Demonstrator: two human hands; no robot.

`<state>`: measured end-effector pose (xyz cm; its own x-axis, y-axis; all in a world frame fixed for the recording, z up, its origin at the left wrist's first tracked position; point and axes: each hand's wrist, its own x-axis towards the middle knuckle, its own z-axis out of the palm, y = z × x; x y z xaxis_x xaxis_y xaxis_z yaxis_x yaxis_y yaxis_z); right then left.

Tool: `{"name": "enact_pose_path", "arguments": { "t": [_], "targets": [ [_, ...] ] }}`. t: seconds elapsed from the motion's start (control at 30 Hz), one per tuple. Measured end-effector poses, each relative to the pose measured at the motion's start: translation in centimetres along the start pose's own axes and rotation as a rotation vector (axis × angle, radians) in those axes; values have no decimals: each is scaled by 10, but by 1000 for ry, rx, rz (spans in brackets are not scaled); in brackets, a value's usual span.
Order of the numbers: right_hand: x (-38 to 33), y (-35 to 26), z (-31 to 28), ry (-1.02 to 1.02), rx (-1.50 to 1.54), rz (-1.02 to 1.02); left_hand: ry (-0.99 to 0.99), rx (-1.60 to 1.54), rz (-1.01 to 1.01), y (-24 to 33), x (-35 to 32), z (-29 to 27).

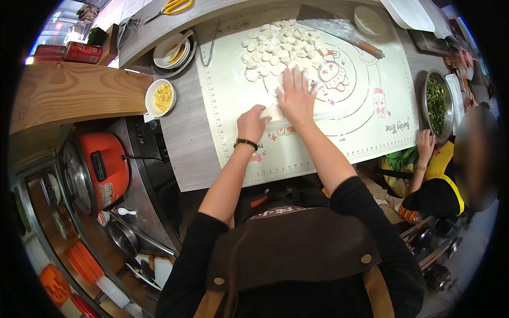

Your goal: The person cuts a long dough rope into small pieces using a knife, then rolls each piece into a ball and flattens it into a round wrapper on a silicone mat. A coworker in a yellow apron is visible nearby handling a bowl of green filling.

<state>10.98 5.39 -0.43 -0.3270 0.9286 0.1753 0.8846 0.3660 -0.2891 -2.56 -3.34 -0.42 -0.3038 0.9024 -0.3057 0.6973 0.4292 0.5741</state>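
Observation:
On a white printed baking mat [389,69], several small flattened pieces of dough [281,47] lie grouped toward the far side. My right hand [296,100] rests palm down with its fingers spread, the fingertips at the near edge of that group. Just left of it, my left hand [252,124] is closed at the edge of a white piece of dough [273,114]. Below my right wrist a long pale bar-like shape [328,113] lies across the mat; its kind is unclear. What lies under my right palm is hidden.
A wooden-handled cleaver [339,34] and a white bowl [369,21] lie at the far right. Left stands a cup of yellow shreds [161,98]. Right, a co-worker's hand [425,144] is by a metal bowl of chopped greens [437,103]. A red cooker [103,164] stands lower left.

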Motion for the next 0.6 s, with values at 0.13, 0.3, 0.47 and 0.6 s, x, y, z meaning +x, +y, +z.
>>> {"name": "enact_pose_path", "arguments": {
  "t": [0.13,0.3,0.47,0.6],
  "targets": [
    [-43,5,-12,-31,125,-80,-201,-246,-162,-10,16,-12],
    [-131,40,-37,-121,355,-29,-404,-1336,-451,-1,4,6],
    [-144,77,-42,-97,377,-46,-684,-1442,-173,156,10,32],
    [-136,79,-49,-174,319,-70,-44,-469,389,144,29,59]
  ]
}}
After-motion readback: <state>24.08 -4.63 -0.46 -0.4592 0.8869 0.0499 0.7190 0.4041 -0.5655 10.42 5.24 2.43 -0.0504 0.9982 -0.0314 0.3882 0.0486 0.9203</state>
